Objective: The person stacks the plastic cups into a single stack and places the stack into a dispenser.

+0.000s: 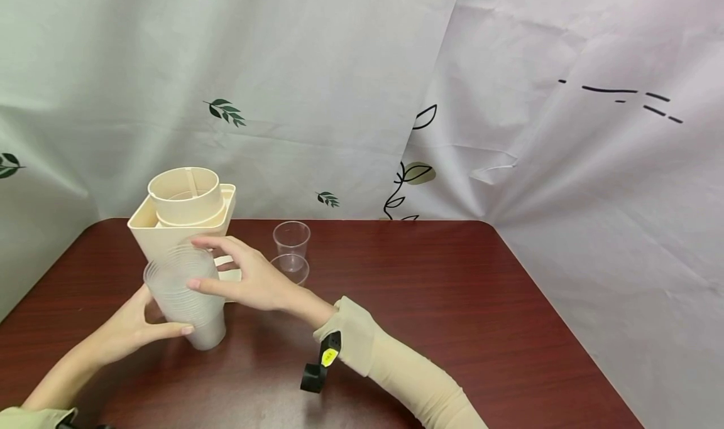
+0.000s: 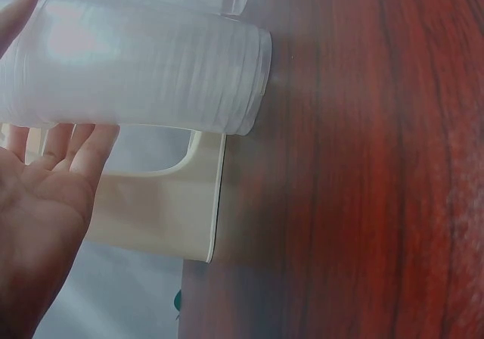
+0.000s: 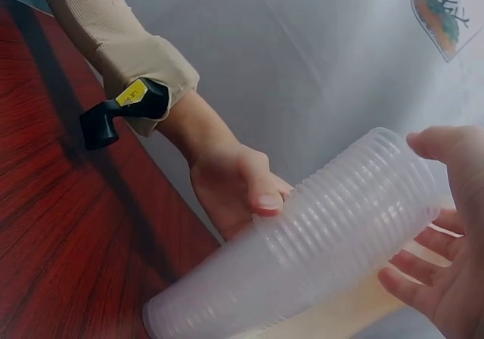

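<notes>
A tall stack of nested clear plastic cups (image 1: 189,297) leans at a slant just above the table, its rims toward the upper left in the head view. My left hand (image 1: 127,328) holds it from the side, thumb (image 3: 266,203) in front and fingers behind. At the rim end, my right hand (image 1: 254,275) spreads its thumb and loosely bent fingers about the top cups. In the right wrist view, the thumb of this hand (image 3: 461,241) is at the rim; firm contact cannot be made out. Behind the stack stands a cream plastic holder (image 1: 181,234) with a round tube on top.
Two clear cups (image 1: 291,235) stand near the back of the dark red wooden table (image 1: 407,291), right of the holder. A pale patterned curtain (image 1: 317,90) hangs behind the table. A cut-out shows in the holder's lower part (image 2: 151,210) in the left wrist view.
</notes>
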`<state>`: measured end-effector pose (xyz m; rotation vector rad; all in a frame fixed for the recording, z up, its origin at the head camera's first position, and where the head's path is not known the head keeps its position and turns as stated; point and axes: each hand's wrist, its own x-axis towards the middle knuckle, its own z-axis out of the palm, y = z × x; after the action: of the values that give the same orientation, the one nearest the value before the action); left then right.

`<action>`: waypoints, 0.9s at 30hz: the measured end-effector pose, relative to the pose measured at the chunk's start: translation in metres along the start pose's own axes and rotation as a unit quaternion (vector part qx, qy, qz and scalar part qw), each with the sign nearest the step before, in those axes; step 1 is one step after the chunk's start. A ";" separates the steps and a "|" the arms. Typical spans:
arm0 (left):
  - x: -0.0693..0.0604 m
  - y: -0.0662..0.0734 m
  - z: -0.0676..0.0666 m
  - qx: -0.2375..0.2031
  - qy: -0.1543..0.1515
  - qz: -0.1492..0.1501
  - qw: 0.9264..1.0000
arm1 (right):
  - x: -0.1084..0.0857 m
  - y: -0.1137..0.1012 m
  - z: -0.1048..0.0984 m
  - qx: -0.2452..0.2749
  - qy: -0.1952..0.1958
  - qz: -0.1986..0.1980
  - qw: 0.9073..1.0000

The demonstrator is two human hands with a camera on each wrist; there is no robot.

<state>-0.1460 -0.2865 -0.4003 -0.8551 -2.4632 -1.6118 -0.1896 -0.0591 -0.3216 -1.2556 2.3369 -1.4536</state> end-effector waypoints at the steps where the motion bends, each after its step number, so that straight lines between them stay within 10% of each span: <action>1: 0.000 0.000 0.000 0.001 0.000 0.000 1.000 | 0.000 0.000 0.000 0.000 0.000 0.001 1.000; 27: 0.000 -0.002 0.001 -0.015 0.001 0.001 1.000 | -0.008 0.008 -0.009 -0.018 0.034 -0.018 0.999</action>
<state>-0.1466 -0.2862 -0.4019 -0.8574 -2.4429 -1.6514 -0.1933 -0.0455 -0.3257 -1.2847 2.4063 -1.4934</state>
